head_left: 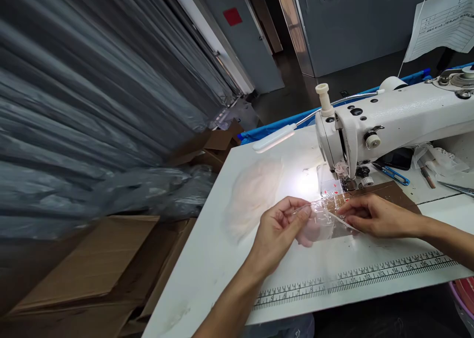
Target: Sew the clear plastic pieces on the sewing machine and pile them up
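Observation:
My left hand pinches the left edge of a clear plastic sheet between thumb and fingers. The sheet is see-through and carries small red marks near its far side. My right hand is closed on the sheet's right part, by a whitish edge strip. Just beyond both hands stands a white sewing machine, its presser foot close to the sheet's far edge. Whether the foot presses on the plastic I cannot tell. A brown board lies beside the foot, partly behind my right hand.
A lit lamp on a bendy neck shines on the white table. Printed ruler marks run along the near edge. Blue thread snips and tweezers lie at right. Cardboard boxes stand left of the table.

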`<state>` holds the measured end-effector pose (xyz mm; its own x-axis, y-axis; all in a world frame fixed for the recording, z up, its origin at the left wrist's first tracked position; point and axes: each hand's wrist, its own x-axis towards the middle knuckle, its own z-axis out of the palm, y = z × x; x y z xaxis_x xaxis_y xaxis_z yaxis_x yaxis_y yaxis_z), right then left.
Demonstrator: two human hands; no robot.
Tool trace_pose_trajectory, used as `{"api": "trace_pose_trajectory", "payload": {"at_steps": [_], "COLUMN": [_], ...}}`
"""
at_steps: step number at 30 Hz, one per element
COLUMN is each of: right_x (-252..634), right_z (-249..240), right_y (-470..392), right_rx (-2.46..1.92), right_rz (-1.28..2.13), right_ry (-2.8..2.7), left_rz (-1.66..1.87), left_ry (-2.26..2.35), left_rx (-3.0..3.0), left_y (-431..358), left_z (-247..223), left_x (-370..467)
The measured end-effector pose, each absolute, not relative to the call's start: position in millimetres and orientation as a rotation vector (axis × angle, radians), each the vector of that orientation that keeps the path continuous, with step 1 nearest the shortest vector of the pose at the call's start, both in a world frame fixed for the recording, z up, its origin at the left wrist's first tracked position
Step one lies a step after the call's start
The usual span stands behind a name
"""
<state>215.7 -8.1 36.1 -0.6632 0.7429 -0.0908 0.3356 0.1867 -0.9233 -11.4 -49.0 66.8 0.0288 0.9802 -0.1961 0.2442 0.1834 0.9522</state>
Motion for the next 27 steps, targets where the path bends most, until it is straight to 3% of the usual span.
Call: {"api": "trace_pose_trajectory", "payload": {"at_steps": [4, 12, 18, 23, 27], "right_x": [211, 198, 206, 212, 209], "right_z": [35, 24, 23, 21, 18], "right_y": [4, -5, -2, 7, 11], "right_rx": [-1.290, -1.231, -1.352, -1.531, -1.595], "right_rz": [1.229, 0.933, 0.919, 0.774, 0.765], "right_ry": [-2.136, -2.426, -2.379, -2.298, -2.240], "left_rz": [0.960, 0.951, 0.995, 1.052, 0.766], "left_ry": [1.479, 1.476, 1.483, 1.626, 1.543], "left_rx": [1.260, 1.179, 1.233, 1.752, 2.234], "left_y": [-35, -25, -10, 19, 52], "left_z": [58, 54, 52, 36, 19], "left_x": [-14, -14, -14, -18, -19]}}
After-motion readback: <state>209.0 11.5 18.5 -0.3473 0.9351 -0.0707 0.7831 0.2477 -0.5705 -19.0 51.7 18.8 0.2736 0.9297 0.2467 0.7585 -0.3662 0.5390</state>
